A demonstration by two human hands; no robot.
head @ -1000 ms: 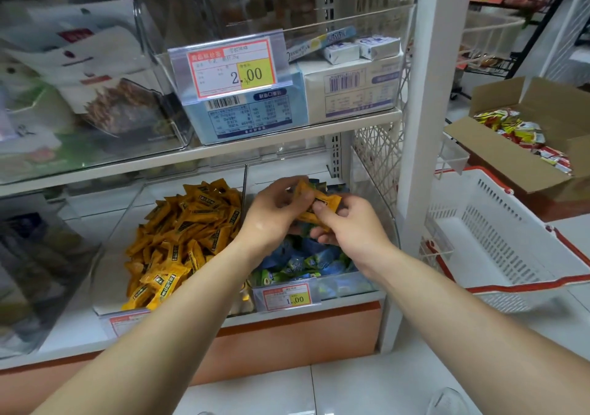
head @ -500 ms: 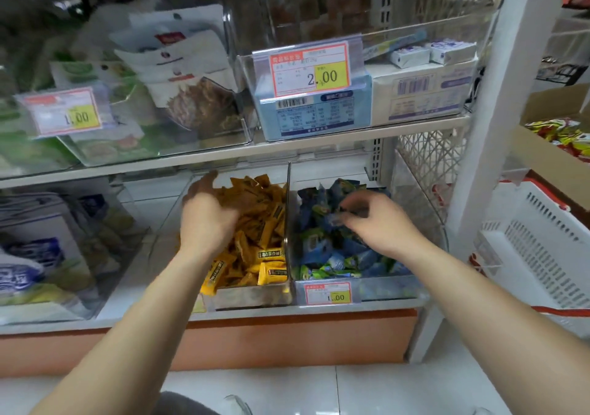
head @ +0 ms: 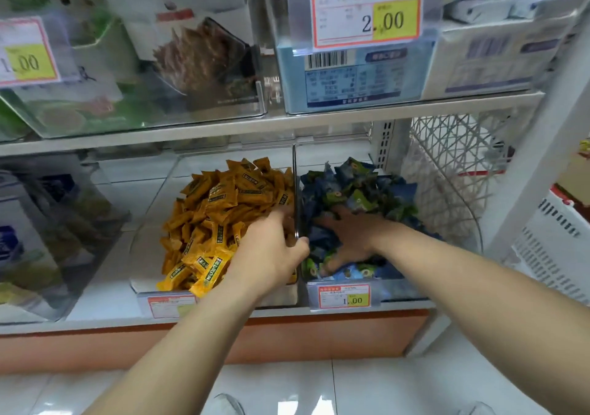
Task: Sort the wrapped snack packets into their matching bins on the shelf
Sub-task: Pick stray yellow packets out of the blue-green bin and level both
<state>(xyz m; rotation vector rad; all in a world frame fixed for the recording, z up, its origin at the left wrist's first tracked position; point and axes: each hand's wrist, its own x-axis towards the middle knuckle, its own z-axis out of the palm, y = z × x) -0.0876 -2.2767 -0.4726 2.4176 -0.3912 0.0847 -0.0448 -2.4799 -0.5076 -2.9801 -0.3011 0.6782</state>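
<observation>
A clear bin [head: 145, 252] on the lower shelf holds a heap of yellow wrapped packets [head: 220, 210]. Right beside it, a second clear bin [head: 402, 291] holds blue and green wrapped packets [head: 357, 188]. My left hand [head: 271, 248] lies on the yellow packets at the bin's right side, fingers stretched forward and thumb touching the wall between the two bins. My right hand [head: 348, 239] rests flat on the blue and green packets with its fingers spread. I see no packet gripped in either hand.
The upper shelf [head: 287, 127] carries clear bins with boxes and a 2.00 price tag [head: 367, 9]. A white mesh panel [head: 447, 175] and a white post [head: 536, 159] close the right side. A white basket [head: 558, 242] stands at the far right, bagged goods [head: 38, 223] at the left.
A second ago both hands held yellow packets over the blue bin. The left hand carried them to the yellow bin, then slid right to the divider. The right hand sank flat onto the blue packets.
</observation>
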